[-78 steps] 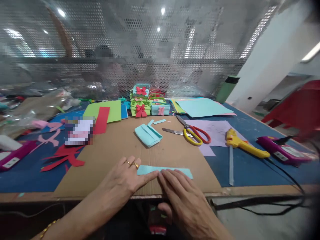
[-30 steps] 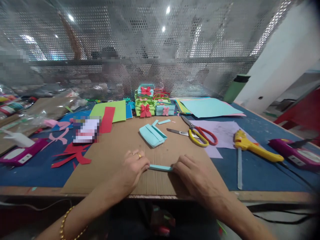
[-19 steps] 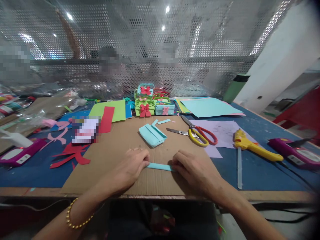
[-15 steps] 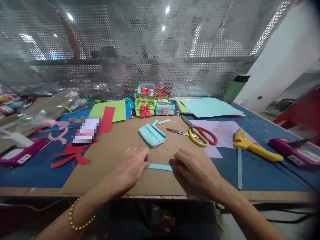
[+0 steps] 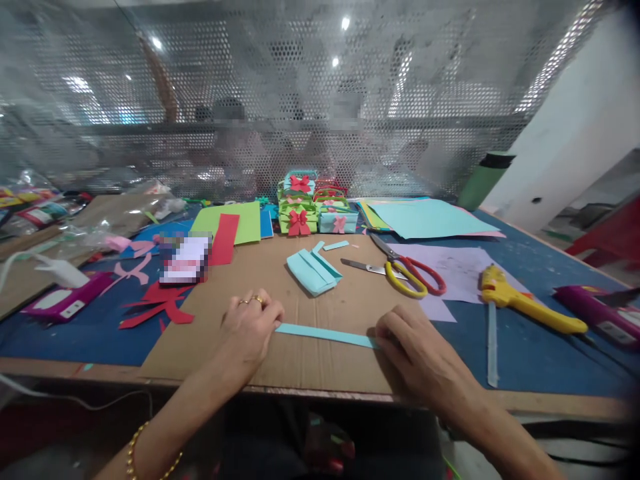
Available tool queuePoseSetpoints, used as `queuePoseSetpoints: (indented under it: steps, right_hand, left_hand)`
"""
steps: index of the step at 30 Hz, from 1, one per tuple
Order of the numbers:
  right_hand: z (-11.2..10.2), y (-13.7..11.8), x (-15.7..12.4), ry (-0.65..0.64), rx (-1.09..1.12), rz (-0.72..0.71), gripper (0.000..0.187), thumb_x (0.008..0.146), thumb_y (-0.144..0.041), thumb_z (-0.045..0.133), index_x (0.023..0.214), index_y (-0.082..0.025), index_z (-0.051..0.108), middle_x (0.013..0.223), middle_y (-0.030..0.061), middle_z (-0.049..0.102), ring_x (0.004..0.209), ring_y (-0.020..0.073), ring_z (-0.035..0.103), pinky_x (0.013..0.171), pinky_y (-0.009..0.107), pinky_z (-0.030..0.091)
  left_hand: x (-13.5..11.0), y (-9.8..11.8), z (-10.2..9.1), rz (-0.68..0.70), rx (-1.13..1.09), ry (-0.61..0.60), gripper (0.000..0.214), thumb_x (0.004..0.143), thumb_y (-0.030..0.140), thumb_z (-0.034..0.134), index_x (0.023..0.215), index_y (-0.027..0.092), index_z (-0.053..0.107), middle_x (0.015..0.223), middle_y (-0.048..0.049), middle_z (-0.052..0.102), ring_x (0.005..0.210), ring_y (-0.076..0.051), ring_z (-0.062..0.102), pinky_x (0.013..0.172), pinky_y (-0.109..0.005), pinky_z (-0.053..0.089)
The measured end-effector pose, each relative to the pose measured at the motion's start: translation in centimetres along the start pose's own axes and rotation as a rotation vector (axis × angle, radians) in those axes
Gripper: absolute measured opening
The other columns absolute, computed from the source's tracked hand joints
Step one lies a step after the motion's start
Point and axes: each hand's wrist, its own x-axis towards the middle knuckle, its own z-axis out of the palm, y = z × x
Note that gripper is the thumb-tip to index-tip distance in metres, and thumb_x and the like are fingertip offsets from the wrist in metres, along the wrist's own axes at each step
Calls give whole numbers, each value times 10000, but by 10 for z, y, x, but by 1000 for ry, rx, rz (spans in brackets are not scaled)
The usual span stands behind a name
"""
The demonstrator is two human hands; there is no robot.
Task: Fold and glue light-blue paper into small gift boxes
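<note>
A narrow light-blue paper strip (image 5: pixel 327 335) lies stretched between my two hands, low over the cardboard sheet (image 5: pixel 200 347). My left hand (image 5: pixel 254 327) pinches its left end, fingers closed. At the other end, my right hand (image 5: pixel 407 340) grips the strip with bent fingers, which hide the tip. Just beyond the strip rests a folded light-blue paper piece (image 5: pixel 314 272), with a small blue paper scrap (image 5: pixel 336 245) behind it. Scissors (image 5: pixel 413 275) with one yellow and one red handle lie open to the right of it.
Small paper baskets with bows (image 5: pixel 299 217) stand stacked at the back. A yellow glue gun (image 5: pixel 530 307) lies right, near coloured paper sheets (image 5: pixel 430 219) and a green bottle (image 5: pixel 485 180). On the left are a phone (image 5: pixel 185 259), red paper cutouts (image 5: pixel 160 305) and a purple power strip (image 5: pixel 70 300).
My hands have moved apart along the strip, the left one leftward and the right one rightward, so more of it shows between them. The view has shifted slightly.
</note>
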Motion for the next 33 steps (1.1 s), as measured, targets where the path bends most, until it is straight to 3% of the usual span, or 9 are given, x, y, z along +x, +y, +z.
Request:
queuePoseSetpoints:
  steps: [4, 7, 10, 13, 16, 19, 24, 27, 33]
  right_hand:
    - [4, 3, -2, 49, 84, -18, 157, 1006, -162, 415, 952, -205, 555, 981, 72, 589, 913, 231, 542, 815, 401, 442]
    - [4, 4, -4, 74, 83, -26, 172, 1002, -151, 401, 959, -204, 559, 981, 77, 587, 906, 227, 546, 809, 396, 463]
    - [2, 4, -5, 94, 55, -21, 179, 977, -120, 410, 932, -195, 565, 951, 78, 595, 869, 221, 562, 773, 379, 489]
    - [-2, 0, -7, 117, 9, -23, 204, 969, -103, 405, 916, -189, 582, 931, 81, 610, 850, 221, 580, 756, 372, 505]
    - [-2, -14, -10, 157, -132, -25, 258, 971, -98, 390, 998, -181, 633, 1056, 128, 642, 930, 268, 597, 778, 437, 511]
    - [9, -40, -12, 193, -225, -156, 322, 979, -146, 434, 1247, -124, 611, 1325, 194, 602, 1209, 339, 550, 939, 532, 501]
    - [41, -70, -19, 166, -307, -286, 743, 945, -534, 569, 1387, 59, 497, 1445, 293, 524, 1359, 387, 488, 1057, 524, 503]
    - [42, -61, -32, 187, -395, -235, 684, 974, -525, 526, 1378, 27, 526, 1436, 270, 543, 1336, 380, 526, 1034, 530, 530]
    - [12, -28, -62, 211, -527, -190, 531, 1038, -451, 409, 1360, -55, 557, 1389, 233, 602, 1262, 352, 604, 975, 561, 555]
  left_hand:
    - [-1, 1, 2, 41, 52, 74, 223, 958, 81, 441, 883, 183, 624, 880, -47, 550, 813, -206, 496, 718, -343, 288]
    - [2, 9, -2, 220, 219, 78, 367, 939, 26, 433, 1136, 250, 648, 909, -59, 538, 817, -213, 487, 713, -342, 299]
    - [7, 16, -9, 460, 352, -22, 596, 956, 44, 471, 1451, 374, 434, 966, -68, 557, 869, -230, 514, 735, -346, 330]
    - [13, 16, -12, 569, 349, -99, 679, 964, 63, 495, 1519, 412, 318, 974, -70, 576, 885, -230, 542, 752, -342, 355]
    - [16, 13, -10, 597, 318, -88, 679, 970, 61, 485, 1520, 424, 319, 1010, -79, 586, 906, -231, 560, 777, -344, 369]
    - [16, 12, -9, 607, 304, -77, 661, 975, 78, 487, 1518, 419, 327, 1053, -87, 594, 950, -243, 568, 816, -361, 379]
    - [13, 17, -11, 560, 324, -81, 581, 970, 122, 518, 1477, 388, 417, 1041, -95, 610, 966, -262, 558, 810, -374, 385]
    - [13, 12, -6, 558, 306, -54, 637, 969, 100, 504, 1488, 449, 383, 1010, -80, 601, 911, -243, 551, 778, -355, 374]
    - [13, 3, 1, 580, 277, -64, 728, 949, 53, 505, 1518, 468, 322, 995, -74, 578, 892, -235, 537, 759, -341, 367]
